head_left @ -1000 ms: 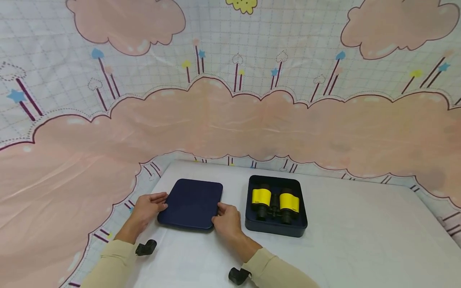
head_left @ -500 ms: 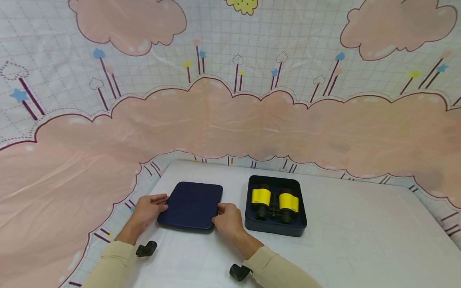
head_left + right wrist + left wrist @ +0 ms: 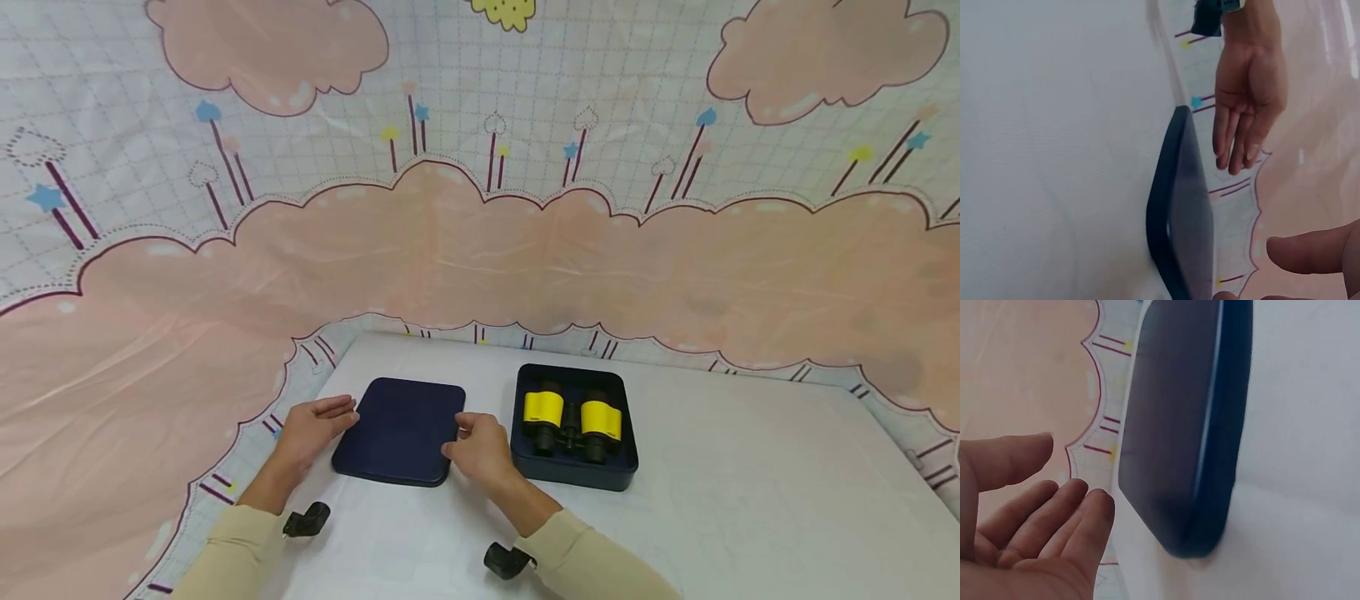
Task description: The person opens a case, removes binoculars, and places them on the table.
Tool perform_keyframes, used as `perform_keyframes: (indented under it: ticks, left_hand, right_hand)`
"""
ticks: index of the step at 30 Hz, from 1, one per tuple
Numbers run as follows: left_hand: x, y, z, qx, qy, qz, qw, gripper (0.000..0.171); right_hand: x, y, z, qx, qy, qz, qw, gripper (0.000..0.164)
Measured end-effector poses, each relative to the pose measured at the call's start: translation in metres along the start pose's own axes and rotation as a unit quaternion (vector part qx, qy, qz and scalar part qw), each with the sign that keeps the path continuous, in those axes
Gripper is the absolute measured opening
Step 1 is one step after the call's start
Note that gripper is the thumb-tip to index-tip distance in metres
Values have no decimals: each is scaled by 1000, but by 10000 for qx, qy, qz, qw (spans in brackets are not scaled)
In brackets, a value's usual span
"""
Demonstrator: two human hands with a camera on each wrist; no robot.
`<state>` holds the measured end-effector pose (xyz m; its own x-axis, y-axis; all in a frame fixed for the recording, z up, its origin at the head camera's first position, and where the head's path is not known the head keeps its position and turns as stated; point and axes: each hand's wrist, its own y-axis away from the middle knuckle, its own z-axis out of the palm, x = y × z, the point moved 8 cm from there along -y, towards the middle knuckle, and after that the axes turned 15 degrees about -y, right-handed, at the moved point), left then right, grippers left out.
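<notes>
Left hand point(image 3: 310, 435) stands straight-fingered, right hand point(image 3: 482, 447) has thumb wide of fingers, flanking the navy lid point(image 3: 401, 432); only my head view shows binoculars point(image 3: 602, 421).

The lid point(image 3: 401, 432), dark blue with rounded corners, lies smooth face up; at its three o'clock, apart, the dark box point(image 3: 573, 476) stands open, yellow-and-black binoculars point(image 3: 572, 429) inside, narrow ends toward six o'clock.

Head view forward and down, wrist views closer, sidelong, all sharing the blue lid point(image 3: 401, 431)
</notes>
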<state>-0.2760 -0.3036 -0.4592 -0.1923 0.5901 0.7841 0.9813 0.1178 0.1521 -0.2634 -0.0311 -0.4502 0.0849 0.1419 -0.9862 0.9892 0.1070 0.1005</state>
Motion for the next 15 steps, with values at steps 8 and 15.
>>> perform_keyframes:
  ticks: [8,15]
  left_hand:
    - [32,16,7,-43,237,151,9996,58]
    - [51,27,12,38,337,302,9990,55]
  right_hand:
    - [-8,9,-8,-122,-395,12,9991,55]
    - [-13,17,-17,-285,-597,-14,9978,58]
